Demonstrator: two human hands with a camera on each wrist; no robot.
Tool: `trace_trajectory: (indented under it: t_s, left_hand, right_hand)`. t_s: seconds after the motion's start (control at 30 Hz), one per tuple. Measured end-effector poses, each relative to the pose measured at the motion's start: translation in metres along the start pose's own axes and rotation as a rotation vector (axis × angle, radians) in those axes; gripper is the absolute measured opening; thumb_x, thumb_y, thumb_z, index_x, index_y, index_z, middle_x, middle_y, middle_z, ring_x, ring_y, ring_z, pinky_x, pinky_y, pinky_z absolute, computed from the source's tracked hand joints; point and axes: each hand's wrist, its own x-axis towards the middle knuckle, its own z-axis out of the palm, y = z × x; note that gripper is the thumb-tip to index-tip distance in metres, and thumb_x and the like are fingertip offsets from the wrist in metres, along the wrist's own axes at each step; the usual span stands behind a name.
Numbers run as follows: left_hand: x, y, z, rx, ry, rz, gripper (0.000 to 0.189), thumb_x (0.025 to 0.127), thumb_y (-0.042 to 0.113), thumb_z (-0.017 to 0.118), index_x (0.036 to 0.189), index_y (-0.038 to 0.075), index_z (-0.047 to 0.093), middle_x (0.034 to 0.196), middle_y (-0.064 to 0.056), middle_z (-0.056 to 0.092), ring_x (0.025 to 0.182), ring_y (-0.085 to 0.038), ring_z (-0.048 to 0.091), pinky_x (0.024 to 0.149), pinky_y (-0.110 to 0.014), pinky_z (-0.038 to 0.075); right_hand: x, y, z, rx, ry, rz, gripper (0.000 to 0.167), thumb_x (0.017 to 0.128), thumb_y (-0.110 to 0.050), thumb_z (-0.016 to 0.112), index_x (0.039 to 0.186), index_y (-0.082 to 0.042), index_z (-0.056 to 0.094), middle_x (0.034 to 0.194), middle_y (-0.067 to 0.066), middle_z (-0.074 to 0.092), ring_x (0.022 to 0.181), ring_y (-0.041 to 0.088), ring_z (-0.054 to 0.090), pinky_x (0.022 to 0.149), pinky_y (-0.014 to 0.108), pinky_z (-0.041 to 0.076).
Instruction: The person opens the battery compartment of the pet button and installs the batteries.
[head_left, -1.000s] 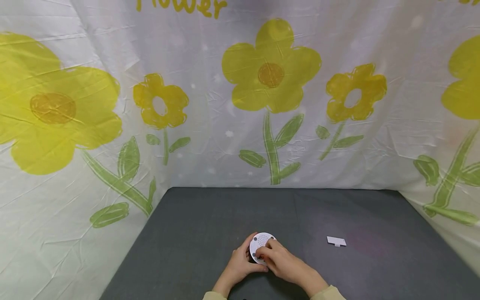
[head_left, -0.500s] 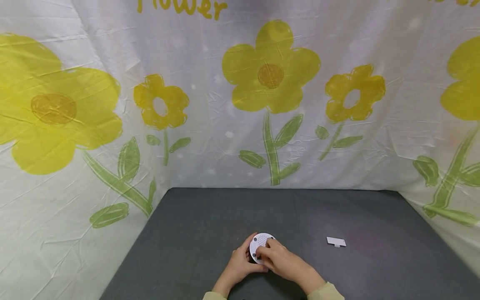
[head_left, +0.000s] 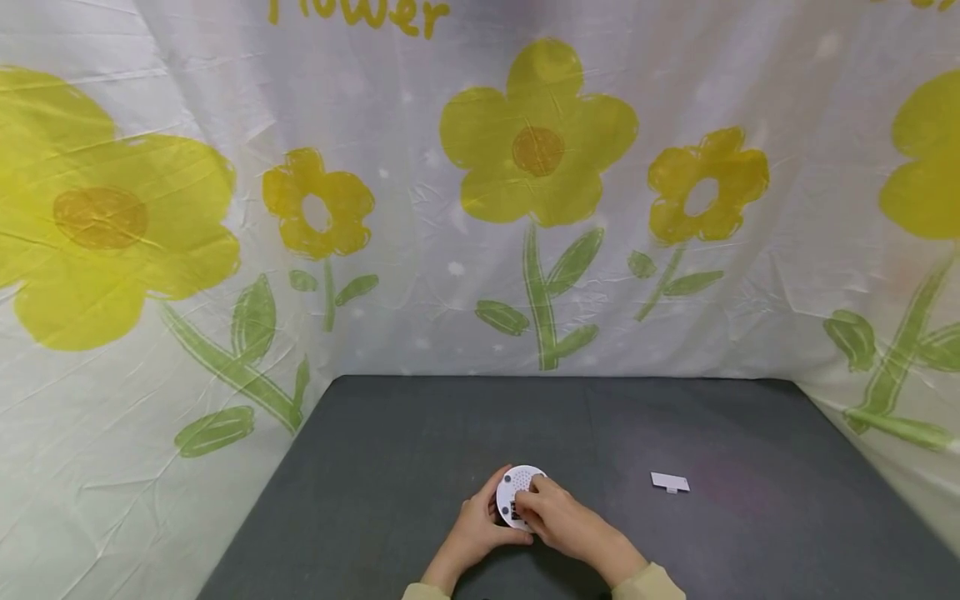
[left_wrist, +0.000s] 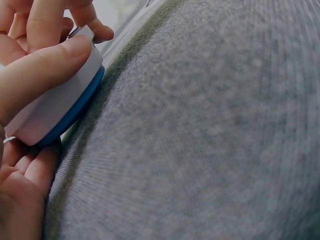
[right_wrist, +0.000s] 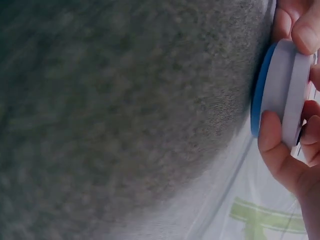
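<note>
A round white device [head_left: 522, 479] with a perforated face and small dark feet is tipped toward the head camera. My left hand [head_left: 471, 529] grips its rim, thumb on the near side and fingers behind. The curled fingers of my right hand [head_left: 566, 525] are at a dark rectangular opening [head_left: 515, 510] in that face and partly cover it. In the right wrist view one right finger [right_wrist: 272, 135] braces the rim, and the blue far side [right_wrist: 259, 95] shows. I cannot tell whether the right fingertips pinch something small there.
A flat white cover [head_left: 670, 482] with a small tab lies on the dark grey table [head_left: 390, 450], right of the hands. Behind and beside the table hangs a white curtain [head_left: 420, 275] printed with yellow flowers. Grey knit cloth [left_wrist: 200, 125] fills much of the left wrist view.
The right fingertips have shifted slightly, and more of the dark opening shows. A reddish bit seen at the fingertips a second ago is out of sight. The left grip stays the same.
</note>
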Motion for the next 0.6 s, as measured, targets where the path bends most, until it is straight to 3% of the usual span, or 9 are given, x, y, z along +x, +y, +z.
trace_trajectory:
  t_s: [0.17, 0.3, 0.47, 0.6]
  left_hand:
    - [-0.004, 0.020, -0.002, -0.003, -0.009, 0.012, 0.096, 0.063, 0.009, 0.086, 0.141, -0.004, 0.030, 0.128, -0.022, 0.048, 0.108, -0.017, 0.054, 0.081, -0.023, 0.046]
    - [-0.007, 0.024, -0.003, -0.024, -0.021, 0.002, 0.096, 0.065, 0.006, 0.084, 0.141, -0.005, 0.028, 0.131, -0.023, 0.046, 0.110, -0.018, 0.053, 0.082, -0.023, 0.046]
    - [-0.005, 0.009, -0.003, -0.041, -0.025, -0.043, 0.098, 0.066, 0.011, 0.084, 0.144, 0.001, 0.027, 0.133, -0.020, 0.045, 0.113, -0.019, 0.052, 0.084, -0.025, 0.046]
    - [0.001, -0.006, -0.003, -0.008, -0.013, -0.045, 0.100, 0.064, 0.016, 0.086, 0.145, 0.006, 0.028, 0.134, -0.015, 0.045, 0.112, -0.015, 0.052, 0.084, -0.023, 0.045]
  right_hand:
    - [0.007, -0.005, -0.005, 0.035, -0.083, 0.085, 0.021, 0.077, 0.000, 0.067, 0.074, -0.015, 0.053, 0.073, -0.008, 0.037, 0.063, 0.003, 0.034, 0.053, 0.015, 0.033]
    - [0.013, -0.007, -0.010, 0.109, -0.172, 0.182, 0.021, 0.077, 0.001, 0.065, 0.073, -0.015, 0.052, 0.073, -0.007, 0.040, 0.061, 0.003, 0.035, 0.052, 0.017, 0.034]
    - [0.016, -0.006, -0.013, 0.176, -0.235, 0.291, 0.021, 0.079, 0.002, 0.064, 0.073, -0.016, 0.054, 0.075, -0.005, 0.042, 0.061, 0.004, 0.038, 0.053, 0.019, 0.037]
    - [0.017, -0.005, -0.013, 0.190, -0.224, 0.337, 0.019, 0.078, 0.001, 0.067, 0.073, -0.014, 0.056, 0.074, -0.006, 0.043, 0.062, 0.004, 0.040, 0.054, 0.019, 0.038]
